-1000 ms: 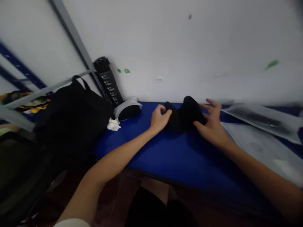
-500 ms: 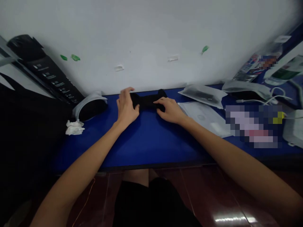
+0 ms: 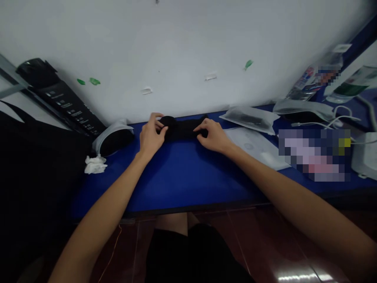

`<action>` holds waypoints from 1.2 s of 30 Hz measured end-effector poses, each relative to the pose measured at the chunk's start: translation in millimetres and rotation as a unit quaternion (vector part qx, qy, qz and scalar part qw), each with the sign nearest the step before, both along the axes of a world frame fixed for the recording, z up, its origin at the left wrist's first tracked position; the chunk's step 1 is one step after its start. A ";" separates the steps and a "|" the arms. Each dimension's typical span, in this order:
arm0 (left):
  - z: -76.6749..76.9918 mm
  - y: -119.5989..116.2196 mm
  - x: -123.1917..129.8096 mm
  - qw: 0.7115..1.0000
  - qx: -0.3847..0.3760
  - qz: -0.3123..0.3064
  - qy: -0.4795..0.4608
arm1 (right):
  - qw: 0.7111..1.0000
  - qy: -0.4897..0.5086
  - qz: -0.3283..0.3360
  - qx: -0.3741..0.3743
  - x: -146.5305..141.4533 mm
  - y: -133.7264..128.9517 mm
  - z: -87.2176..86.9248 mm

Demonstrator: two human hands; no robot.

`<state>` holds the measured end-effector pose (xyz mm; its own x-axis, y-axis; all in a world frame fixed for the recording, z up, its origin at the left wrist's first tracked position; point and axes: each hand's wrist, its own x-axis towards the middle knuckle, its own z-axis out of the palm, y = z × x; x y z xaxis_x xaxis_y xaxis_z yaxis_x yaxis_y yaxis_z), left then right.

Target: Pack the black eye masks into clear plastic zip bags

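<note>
Blue flat tabletop (image 3: 165,181), smooth in appearance: a soft article could slide if pulled unevenly; large black cloth bag (image 3: 35,188) at the left, well apart from the work; flat translucent white plastic bag (image 3: 262,155), just beside the right forearm: a sweep of that arm could drag it; elongated black, apparently fabric article (image 3: 185,130), lying on the tabletop near the wall, between the hands: its dark folds hide its edges, so a crooked or bunched lay could pass unnoticed; left hand (image 3: 152,134): thumb and fingers curved about the article's left end, firmness of hold not determinable; right hand (image 3: 212,135): bent fingers touching the right end, clamping not determinable; unequal tension between them could twist the article; crumpled white tissue (image 3: 96,164), near the black bag, low risk
</note>
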<state>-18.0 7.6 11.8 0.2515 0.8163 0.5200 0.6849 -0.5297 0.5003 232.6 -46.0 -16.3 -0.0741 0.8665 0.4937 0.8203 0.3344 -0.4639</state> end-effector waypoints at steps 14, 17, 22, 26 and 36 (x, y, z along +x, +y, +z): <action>24.0 -9.7 -6.0 0.970 0.044 -0.168 0.170 | 0.974 0.160 0.126 -0.098 16.1 -12.7 31.4; 33.6 -26.4 0.8 0.973 0.006 -0.137 0.187 | 0.983 0.142 0.070 -0.090 16.1 -11.1 32.3; 39.6 -28.9 -3.3 0.953 -0.096 -0.147 0.245 | 0.996 -0.016 -0.064 -0.066 16.3 -8.8 31.9; 29.7 -19.4 -5.2 0.952 -0.066 -0.127 0.271 | 0.991 -0.054 -0.076 -0.094 15.3 -9.5 28.6; 24.6 -12.4 -4.5 0.975 -0.079 -0.067 0.195 | 0.997 -0.038 -0.023 -0.062 21.3 -3.8 24.9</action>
